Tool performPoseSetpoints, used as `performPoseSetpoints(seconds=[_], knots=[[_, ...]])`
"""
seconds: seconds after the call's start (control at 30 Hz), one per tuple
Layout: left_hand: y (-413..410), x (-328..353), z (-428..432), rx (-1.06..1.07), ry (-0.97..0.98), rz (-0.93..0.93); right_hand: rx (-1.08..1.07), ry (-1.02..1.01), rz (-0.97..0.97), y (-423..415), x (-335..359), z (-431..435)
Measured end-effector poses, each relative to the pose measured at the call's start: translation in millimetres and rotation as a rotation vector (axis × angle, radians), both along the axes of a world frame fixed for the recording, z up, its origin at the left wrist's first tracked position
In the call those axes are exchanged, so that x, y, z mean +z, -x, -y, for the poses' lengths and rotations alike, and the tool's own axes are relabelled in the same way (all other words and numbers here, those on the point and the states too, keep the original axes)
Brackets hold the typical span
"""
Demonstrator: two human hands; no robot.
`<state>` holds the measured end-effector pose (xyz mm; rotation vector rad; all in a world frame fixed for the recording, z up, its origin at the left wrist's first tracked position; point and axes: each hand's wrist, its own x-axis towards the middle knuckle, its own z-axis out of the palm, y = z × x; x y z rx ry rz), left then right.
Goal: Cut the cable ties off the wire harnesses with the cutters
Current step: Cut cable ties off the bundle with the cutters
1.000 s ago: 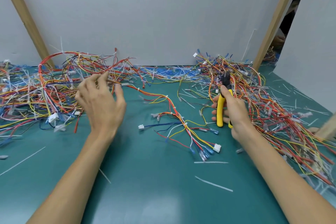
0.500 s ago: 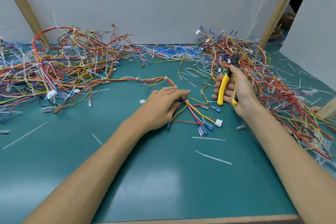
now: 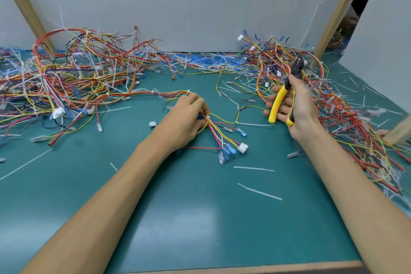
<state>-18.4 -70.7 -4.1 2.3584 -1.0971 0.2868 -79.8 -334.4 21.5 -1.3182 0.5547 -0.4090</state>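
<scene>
Gripping the harness (image 3: 219, 138) at its white tie (image 3: 208, 116), L hand (image 3: 184, 119) holds it on the mat (image 3: 200, 218), loose ends fanning right. R hand (image 3: 299, 107) clasps cutters (image 3: 280, 100), handles apart, well right of L hand, tip pointing away.

No legible text, labels or numbers anywhere in view.

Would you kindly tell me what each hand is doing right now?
Left hand: gripping the wire harness.
Right hand: holding the cutters.
</scene>
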Motion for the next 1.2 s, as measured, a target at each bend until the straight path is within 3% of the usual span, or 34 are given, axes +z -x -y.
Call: performPoseSetpoints(seconds=[0.17, 0.27, 0.4, 0.6, 0.77, 1.0, 1.2], knots=[[-8, 3, -12, 0.008, 0.066, -0.017, 0.111, 0.181, -0.008, 4, 3, -4], [-8, 3, -13, 0.026, 0.162, -0.021, 0.358, 0.414, -0.003, 10, 7, -10], [-6, 5, -15, 0.050, 0.321, -0.128, 0.626, 0.494, 0.050, 15, 5, -33], [-1, 5, -11, 0.012, 0.509, -0.300, 0.587, 0.468, 0.190, 14, 2, -50], [4, 8, -2, -0.028, 0.576, -0.468, 0.569, 0.558, 0.203, 10, -2, -56], [9, 11, -1, -0.034, 0.588, -0.614, 0.564, 0.537, 0.203, 13, -4, -71], [4, 10, -13, -0.169, 0.672, -0.898, 0.405, 0.283, 0.283, 9, -2, -75]])
